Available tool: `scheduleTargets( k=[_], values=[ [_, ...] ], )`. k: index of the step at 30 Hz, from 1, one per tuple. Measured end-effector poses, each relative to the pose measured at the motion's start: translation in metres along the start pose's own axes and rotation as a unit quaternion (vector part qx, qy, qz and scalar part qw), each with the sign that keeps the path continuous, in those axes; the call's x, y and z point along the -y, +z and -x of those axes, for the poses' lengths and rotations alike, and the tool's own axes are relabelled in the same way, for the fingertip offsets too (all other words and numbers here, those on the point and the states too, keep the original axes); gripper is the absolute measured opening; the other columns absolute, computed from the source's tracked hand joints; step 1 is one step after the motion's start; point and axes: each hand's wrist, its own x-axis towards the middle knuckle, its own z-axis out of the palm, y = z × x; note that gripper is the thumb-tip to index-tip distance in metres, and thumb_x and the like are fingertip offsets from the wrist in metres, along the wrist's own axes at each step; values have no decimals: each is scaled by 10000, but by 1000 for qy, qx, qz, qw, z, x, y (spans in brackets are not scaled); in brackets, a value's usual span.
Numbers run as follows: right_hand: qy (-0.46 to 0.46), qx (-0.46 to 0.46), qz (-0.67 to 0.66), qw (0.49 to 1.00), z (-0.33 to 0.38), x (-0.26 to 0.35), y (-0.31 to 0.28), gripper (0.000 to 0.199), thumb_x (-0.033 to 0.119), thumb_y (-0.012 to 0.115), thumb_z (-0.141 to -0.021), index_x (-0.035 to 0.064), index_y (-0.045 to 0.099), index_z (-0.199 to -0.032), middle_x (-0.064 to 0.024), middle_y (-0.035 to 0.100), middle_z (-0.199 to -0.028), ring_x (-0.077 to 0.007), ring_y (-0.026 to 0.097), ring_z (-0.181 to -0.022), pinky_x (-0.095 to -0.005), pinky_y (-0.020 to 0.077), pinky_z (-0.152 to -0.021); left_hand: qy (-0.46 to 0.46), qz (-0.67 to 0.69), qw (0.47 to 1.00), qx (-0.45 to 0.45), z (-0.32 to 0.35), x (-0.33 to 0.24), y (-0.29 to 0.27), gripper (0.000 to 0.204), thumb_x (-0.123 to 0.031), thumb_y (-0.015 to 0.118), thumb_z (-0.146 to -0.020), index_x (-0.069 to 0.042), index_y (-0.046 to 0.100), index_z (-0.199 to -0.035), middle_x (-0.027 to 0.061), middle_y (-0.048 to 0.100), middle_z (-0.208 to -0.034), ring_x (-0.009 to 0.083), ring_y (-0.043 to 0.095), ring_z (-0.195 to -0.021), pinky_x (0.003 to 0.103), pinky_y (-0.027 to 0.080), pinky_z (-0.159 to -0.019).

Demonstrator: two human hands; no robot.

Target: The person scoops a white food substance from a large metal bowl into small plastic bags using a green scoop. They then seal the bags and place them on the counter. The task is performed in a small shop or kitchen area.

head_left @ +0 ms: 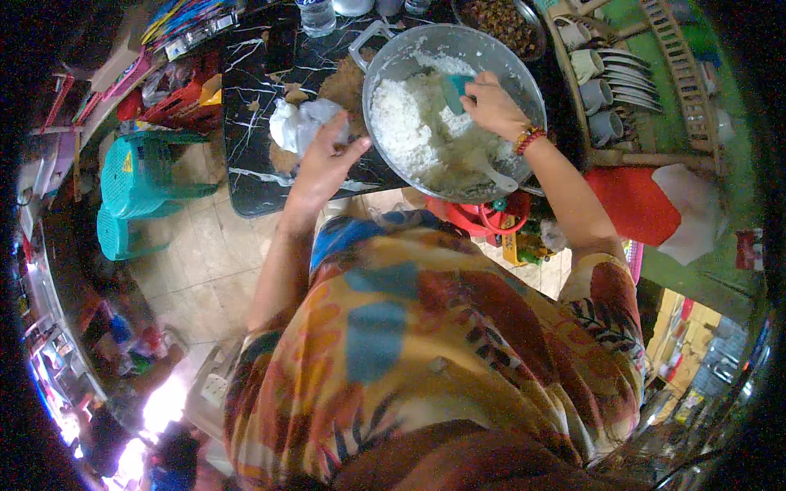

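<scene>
A large silver metal pot (452, 33) stands on the table, with white flour-like powder (401, 114) and a paler, yellowish damp patch inside. My right hand (497, 106) reaches into it, fingers closed round a small teal plastic piece (457, 92), perhaps a cup or scraper; its full shape is hidden. A white spoon-like handle (498, 178) leans at the pot's near right rim. Just left of the pot, my left hand (329, 155) is held with thumb and fingers apart, nothing in it. Under its fingertips lies a crumpled whitish plastic bag (307, 124); contact is unclear.
Brown crumbly patches (348, 86) lie on the black marbled table (250, 90). A bowl of brown pieces (501, 23) and a clear container (316, 16) stand behind. At right is a rack with cups and plates (630, 80); teal stools (135, 176) stand left, a red basket (467, 219) below.
</scene>
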Motion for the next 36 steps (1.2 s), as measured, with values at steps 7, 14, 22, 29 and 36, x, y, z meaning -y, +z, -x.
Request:
scheduleTargets(
  k=[7, 14, 22, 29, 36],
  values=[
    [43, -79, -76, 993, -7, 43, 27, 143, 143, 630, -750, 60, 624, -866, -300, 469, -1258, -432, 585, -943, -426, 499, -834, 3, 134, 990, 45, -18, 5, 18, 537, -137, 703, -799, 43, 498, -1263, 121, 547, -1140, 156, 533, -892, 266, 448, -767],
    [-68, -33, -57, 995, 36, 120, -11, 120, 91, 638, -731, 52, 626, -843, -267, 446, -1289, -419, 552, -1045, -428, 483, -873, 73, 24, 996, 48, -26, 33, 17, 612, -213, 734, -768, 47, 489, -1265, 196, 530, -1119, 202, 549, -875, 289, 477, -756],
    [-116, -47, -42, 991, 21, 131, -16, 66, 98, 616, -766, 53, 608, -813, -265, 487, -1253, -419, 588, -958, -427, 504, -827, 94, 37, 993, 60, -25, 25, 14, 607, -182, 739, -762, 23, 492, -1276, 178, 526, -1132, 196, 561, -803, 277, 476, -717],
    [58, -65, 21, 996, 13, 37, 9, 118, 171, 628, -772, 69, 617, -831, -273, 532, -1175, -415, 597, -914, -436, 514, -802, 92, -18, 993, 71, -29, 20, 12, 593, -201, 722, -775, -59, 498, -1305, 141, 535, -986, 165, 517, -700, 295, 458, -674],
    [50, 11, -100, 994, 33, 37, 26, 195, 267, 631, -761, 79, 639, -813, -153, 644, -935, -362, 619, -774, -443, 511, -738, 131, -17, 990, 49, -29, 38, 18, 598, -206, 720, -780, -37, 489, -1305, 139, 536, -979, 171, 532, -710, 295, 463, -684]
  ],
)
